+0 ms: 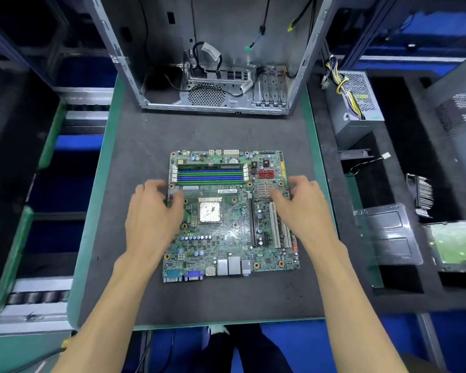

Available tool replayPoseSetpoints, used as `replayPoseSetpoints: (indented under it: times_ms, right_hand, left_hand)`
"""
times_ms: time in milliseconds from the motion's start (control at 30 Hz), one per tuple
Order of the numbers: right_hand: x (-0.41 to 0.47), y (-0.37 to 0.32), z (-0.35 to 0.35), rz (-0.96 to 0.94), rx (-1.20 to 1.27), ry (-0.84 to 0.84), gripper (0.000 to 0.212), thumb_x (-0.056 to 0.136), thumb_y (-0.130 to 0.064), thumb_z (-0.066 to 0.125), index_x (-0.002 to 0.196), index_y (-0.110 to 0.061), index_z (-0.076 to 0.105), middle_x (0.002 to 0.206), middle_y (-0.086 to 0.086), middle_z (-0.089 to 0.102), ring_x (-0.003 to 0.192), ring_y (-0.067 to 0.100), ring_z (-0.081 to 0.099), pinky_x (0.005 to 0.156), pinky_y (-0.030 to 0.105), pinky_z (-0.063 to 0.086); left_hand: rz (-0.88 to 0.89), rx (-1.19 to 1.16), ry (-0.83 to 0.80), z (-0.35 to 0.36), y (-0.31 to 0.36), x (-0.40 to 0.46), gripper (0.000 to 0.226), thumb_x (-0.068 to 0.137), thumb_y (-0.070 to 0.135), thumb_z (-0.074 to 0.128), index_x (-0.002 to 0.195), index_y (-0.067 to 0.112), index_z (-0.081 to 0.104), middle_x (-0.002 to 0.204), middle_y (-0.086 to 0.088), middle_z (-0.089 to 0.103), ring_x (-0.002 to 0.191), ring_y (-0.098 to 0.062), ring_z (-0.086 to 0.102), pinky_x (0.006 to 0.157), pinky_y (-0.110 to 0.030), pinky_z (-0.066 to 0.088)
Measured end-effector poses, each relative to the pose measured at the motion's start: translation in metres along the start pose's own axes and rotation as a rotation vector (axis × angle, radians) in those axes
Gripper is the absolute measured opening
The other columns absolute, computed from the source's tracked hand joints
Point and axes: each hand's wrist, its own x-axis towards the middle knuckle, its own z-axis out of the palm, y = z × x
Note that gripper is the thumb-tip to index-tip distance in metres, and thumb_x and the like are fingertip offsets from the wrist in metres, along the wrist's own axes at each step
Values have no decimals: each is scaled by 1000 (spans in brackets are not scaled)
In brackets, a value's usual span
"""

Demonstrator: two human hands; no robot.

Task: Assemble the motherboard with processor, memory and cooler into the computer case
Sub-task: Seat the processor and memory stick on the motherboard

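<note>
Flanking motherboard (226, 211): open case (215, 84) behind, power supply (353, 103) right.

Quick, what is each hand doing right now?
Left hand: fingers curled over the left edge of the motherboard, gripping it.
Right hand: fingers on the board's right edge; a firm grip cannot be told.

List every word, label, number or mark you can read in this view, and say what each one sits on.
No text here can be read with confidence.
White sticker strips on the motherboard, just above the processor: printed, but too small and blurred.
Silkscreen marks near the long black slot on that board: they look like compliance marks; not legible.
White tags on cables inside the computer case: no print legible.
Power supply at right: green label, unreadable.
</note>
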Motion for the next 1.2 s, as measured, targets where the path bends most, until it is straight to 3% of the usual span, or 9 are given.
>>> replayPoseSetpoints:
  times_ms: [133,367,500,633,733,833,967,1067,1200]
  right_hand:
    - [-4,4,6,54,-35,-60,66,97,-53,57,142,-6,51,134,17,55,126,34,52,96,41,46]
    - [7,2,9,144,44,-49,66,96,-58,54,131,-3,57,117,19,65,117,35,57,86,39,47]
    - [18,-4,9,167,104,-41,59,96,-56,53,105,2,64,109,21,66,107,38,59,85,40,49]
    - [27,-8,7,174,130,-51,46,96,-53,53,85,-9,47,90,12,52,83,29,47,70,36,37]
    - [27,-10,7,167,116,-36,45,96,-53,54,87,-9,46,91,9,48,84,27,43,69,36,36]
    - [23,-10,9,129,118,-22,45,97,-52,54,87,-7,55,96,10,59,96,33,55,76,38,45]
    - [13,-5,4,92,177,6,52,98,-49,56,127,-7,61,109,13,66,118,34,56,93,41,50]
    - [4,1,-5,80,259,68,50,97,-46,59,129,-7,59,122,8,63,120,29,55,100,44,47]
    - [-13,20,-30,95,334,158,41,96,-41,61,129,-17,56,114,4,62,114,25,57,99,44,47]
  left_hand:
    - [-63,67,-100,4,-4,-4,55,88,48,68,130,14,56,115,-7,57,95,-28,56,75,-36,40]
    - [-81,-24,-105,9,-2,-5,68,83,51,73,133,11,52,119,-10,53,91,-19,48,75,-34,40]
    - [-58,-62,-64,9,0,-3,60,89,45,69,134,9,54,116,-8,52,84,-17,47,75,-31,37]
    - [-35,-66,-62,7,2,6,55,91,40,67,135,10,55,113,-8,52,78,-12,44,75,-30,35]
    - [-25,-57,-73,6,2,11,52,93,37,65,135,10,55,114,-10,55,87,-16,46,77,-30,36]
    - [-44,9,-109,1,2,13,48,93,37,64,134,12,56,120,-11,55,101,-23,52,83,-38,45]
    - [21,83,-62,-10,21,11,48,92,36,64,135,14,52,128,-13,48,120,-31,47,94,-46,44]
    - [176,-4,-85,-11,49,4,38,93,30,63,129,19,56,119,-5,53,114,-27,51,97,-47,46]
    - [330,-113,-221,7,93,-14,27,93,28,63,119,24,59,104,4,57,91,-16,58,85,-39,49]
